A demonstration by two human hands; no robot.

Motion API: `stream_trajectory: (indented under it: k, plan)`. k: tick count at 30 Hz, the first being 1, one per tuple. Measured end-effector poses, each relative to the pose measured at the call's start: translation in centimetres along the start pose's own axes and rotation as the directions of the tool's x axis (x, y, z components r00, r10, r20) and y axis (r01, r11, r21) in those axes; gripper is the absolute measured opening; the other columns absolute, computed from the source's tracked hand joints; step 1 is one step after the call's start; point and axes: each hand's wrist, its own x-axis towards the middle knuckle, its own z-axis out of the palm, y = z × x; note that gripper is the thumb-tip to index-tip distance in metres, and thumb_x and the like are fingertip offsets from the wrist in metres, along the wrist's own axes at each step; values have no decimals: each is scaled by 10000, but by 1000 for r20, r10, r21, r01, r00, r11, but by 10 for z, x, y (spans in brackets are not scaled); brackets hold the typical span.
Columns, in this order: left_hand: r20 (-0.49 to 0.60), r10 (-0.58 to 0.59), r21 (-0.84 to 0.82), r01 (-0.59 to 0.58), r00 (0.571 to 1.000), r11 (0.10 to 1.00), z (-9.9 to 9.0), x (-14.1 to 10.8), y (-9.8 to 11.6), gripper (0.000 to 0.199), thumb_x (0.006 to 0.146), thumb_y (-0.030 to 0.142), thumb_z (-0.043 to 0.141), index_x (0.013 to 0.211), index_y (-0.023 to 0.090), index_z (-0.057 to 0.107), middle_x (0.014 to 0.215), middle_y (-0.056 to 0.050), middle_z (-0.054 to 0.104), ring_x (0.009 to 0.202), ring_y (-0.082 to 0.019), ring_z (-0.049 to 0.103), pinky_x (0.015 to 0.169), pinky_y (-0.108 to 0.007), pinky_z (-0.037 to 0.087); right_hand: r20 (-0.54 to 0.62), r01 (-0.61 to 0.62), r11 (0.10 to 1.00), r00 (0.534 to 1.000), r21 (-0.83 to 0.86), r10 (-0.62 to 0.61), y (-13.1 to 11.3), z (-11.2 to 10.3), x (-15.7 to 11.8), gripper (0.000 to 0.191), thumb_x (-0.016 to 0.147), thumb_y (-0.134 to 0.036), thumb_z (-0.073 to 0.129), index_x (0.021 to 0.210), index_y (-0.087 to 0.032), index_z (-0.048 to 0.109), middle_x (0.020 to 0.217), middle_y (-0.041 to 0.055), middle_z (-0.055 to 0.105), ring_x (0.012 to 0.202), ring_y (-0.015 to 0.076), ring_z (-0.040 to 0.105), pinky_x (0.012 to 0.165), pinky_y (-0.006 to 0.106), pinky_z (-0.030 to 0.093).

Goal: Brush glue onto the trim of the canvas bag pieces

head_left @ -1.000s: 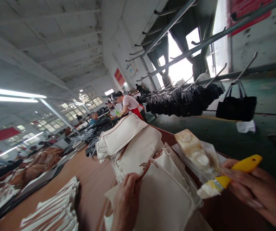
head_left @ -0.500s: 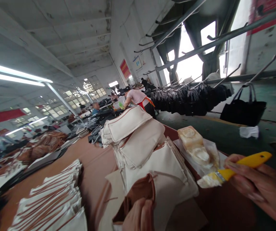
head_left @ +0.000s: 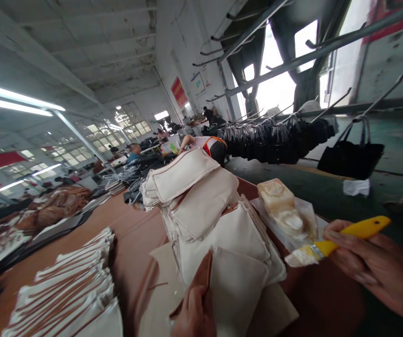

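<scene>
My right hand holds a brush by its yellow handle, and whitish paste coats the bristles. Near the bottom centre, my left hand pinches the brown edge of a cream fabric piece, whose lower part runs out of view. Beyond it rises a pile of cream pieces with brown trim. Left of my right hand, a paste-smeared container lies on a white sheet, close to the bristles.
Overlapping cream strips with brown edges lie on the brown table at the left. Brown and black material is heaped farther left. A bent-over person is behind the pile. Black bags hang from a rack at the right.
The brown opening at my left hand has narrowed to a folded edge. My right hand and the brush are slightly farther left and higher in view. The person behind the pile bends lower.
</scene>
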Motion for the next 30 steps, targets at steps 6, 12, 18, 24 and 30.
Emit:
stream_trajectory:
  k: [6, 12, 18, 24, 30]
  plan:
    - [164, 37, -3, -37, 986, 999, -13, 3, 9, 174, 933, 181, 484, 876, 256, 631, 823, -13, 711, 612, -169, 680, 513, -243, 432, -82, -50, 998, 995, 30, 53, 2, 8, -1, 310, 708, -460, 824, 771, -205, 659, 438, -29, 365, 352, 64, 288, 333, 170, 218]
    - [402, -81, -168, 160, 912, 973, -23, 64, 19, 222, 941, 193, 419, 1110, 218, 561, 1124, -76, 658, 1036, -217, 632, 838, -302, 456, -63, -27, 998, 998, 49, 30, -1, 11, -2, 286, 744, -447, 804, 741, -210, 644, 436, -30, 341, 366, 70, 279, 358, 200, 208]
    - [492, -119, -188, 238, 863, 953, 15, 110, 38, 271, 939, 376, 445, 1057, 195, 608, 1053, -118, 666, 1009, -283, 609, 837, -362, 428, -48, 24, 1000, 999, 21, -23, -3, 6, -2, 299, 772, -472, 780, 830, -211, 649, 434, -50, 354, 364, 68, 276, 372, 198, 218]
    - [594, -86, -315, 330, 800, 890, 31, 119, 36, 325, 925, 437, 430, 915, 197, 649, 884, -75, 729, 832, -219, 676, 710, -284, 458, -42, 204, 966, 976, -161, -213, -11, -19, 26, 257, 905, -439, 643, 839, -203, 563, 466, -79, 343, 390, 76, 271, 395, 208, 227]
    - [499, -61, -543, 367, 864, 755, 22, 104, 34, 393, 843, 568, 514, 933, 238, 707, 865, -12, 731, 806, -192, 685, 730, -241, 496, 30, 344, 734, 914, -586, -404, -7, -42, 85, 259, 904, -436, 592, 848, -183, 612, 545, -45, 459, 494, 128, 407, 483, 251, 312]
